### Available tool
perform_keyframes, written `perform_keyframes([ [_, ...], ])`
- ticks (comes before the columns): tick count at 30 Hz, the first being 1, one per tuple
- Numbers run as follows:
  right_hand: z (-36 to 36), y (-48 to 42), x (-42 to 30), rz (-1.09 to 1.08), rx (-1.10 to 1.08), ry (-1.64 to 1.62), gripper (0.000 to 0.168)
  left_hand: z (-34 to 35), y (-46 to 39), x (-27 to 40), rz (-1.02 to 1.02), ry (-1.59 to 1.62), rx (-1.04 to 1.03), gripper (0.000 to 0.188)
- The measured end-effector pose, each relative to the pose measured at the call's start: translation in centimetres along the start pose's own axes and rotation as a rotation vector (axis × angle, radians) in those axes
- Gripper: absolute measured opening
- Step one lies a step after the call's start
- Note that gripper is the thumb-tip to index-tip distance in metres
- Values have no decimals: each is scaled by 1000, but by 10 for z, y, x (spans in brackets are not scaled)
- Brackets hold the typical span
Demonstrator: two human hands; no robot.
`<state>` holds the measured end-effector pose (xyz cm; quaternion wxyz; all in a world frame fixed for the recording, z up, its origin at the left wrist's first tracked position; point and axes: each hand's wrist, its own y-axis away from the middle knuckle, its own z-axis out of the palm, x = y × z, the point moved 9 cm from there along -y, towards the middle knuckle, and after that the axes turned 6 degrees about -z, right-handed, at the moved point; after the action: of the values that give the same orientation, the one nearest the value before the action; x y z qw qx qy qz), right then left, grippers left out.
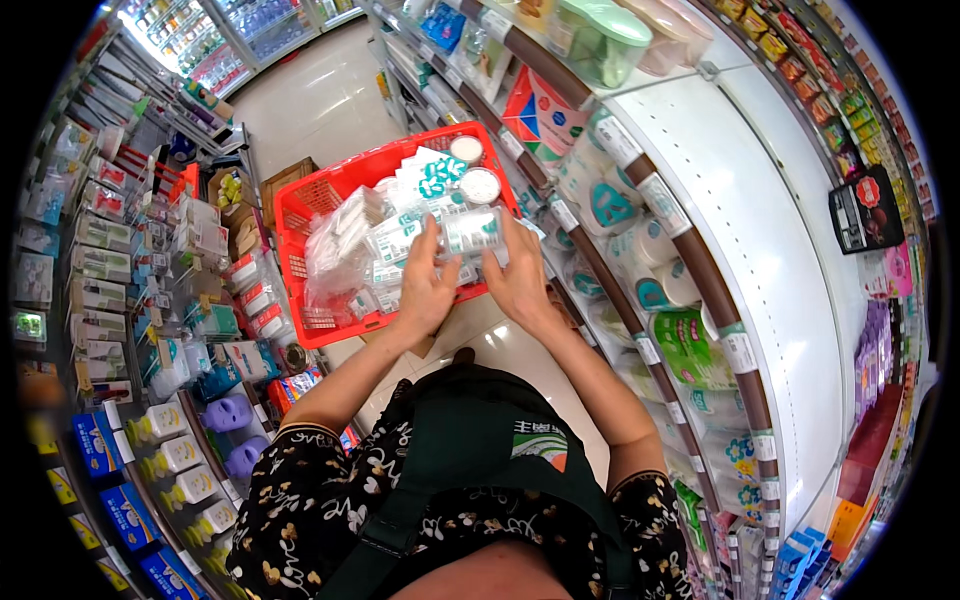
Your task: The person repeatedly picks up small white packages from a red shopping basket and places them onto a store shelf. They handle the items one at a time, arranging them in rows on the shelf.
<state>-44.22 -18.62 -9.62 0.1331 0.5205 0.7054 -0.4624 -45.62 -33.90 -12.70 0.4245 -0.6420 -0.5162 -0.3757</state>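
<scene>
A clear cylindrical plastic container with a printed label [472, 230] is held between my two hands, above a red plastic shopping basket [300, 330]. My left hand [426, 289] is at the container's left side, with fingers curled. My right hand [519, 274] grips its right side. Inside the basket lie white boxes with green print [397, 238], a stack of white packets in clear plastic film [352, 225], and white cards with teal shapes [435, 176]. Two round tubs with white contents [479, 185] stand at the basket's far right corner.
Shelves with paper rolls in plastic wrap [660, 262] rise close on the right, below a white shelf board [735, 187]. Hanging packaged goods [101, 270] and purple bottles [227, 413] line the left. A wooden crate [287, 176] stands beyond the basket. Tiled floor [315, 97] leads to glass-door coolers [259, 26].
</scene>
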Motion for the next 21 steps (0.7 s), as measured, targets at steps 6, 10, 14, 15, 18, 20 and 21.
perform_keyframes([
  [6,71,-67,7,-121,-43,62,53,-51,-77,-17,23,-260,80,48],
  [10,116,-84,35,-22,-275,202,48,-45,-120,-56,-70,-506,-63,37],
  [14,111,-84,40,-65,-301,282,47,-48,-120,-77,-143,-543,-121,36],
  [15,100,-77,36,-124,-215,274,46,-52,-115,-72,-113,-554,-85,36],
  [18,45,-53,8,-194,-28,109,31,-83,-93,-58,34,-526,118,35],
  [20,16,-18,-8,-187,-1,-4,24,-107,-67,-28,162,-478,270,33],
  [21,7,6,-16,-178,-23,-56,22,-119,-51,-9,214,-461,335,31],
])
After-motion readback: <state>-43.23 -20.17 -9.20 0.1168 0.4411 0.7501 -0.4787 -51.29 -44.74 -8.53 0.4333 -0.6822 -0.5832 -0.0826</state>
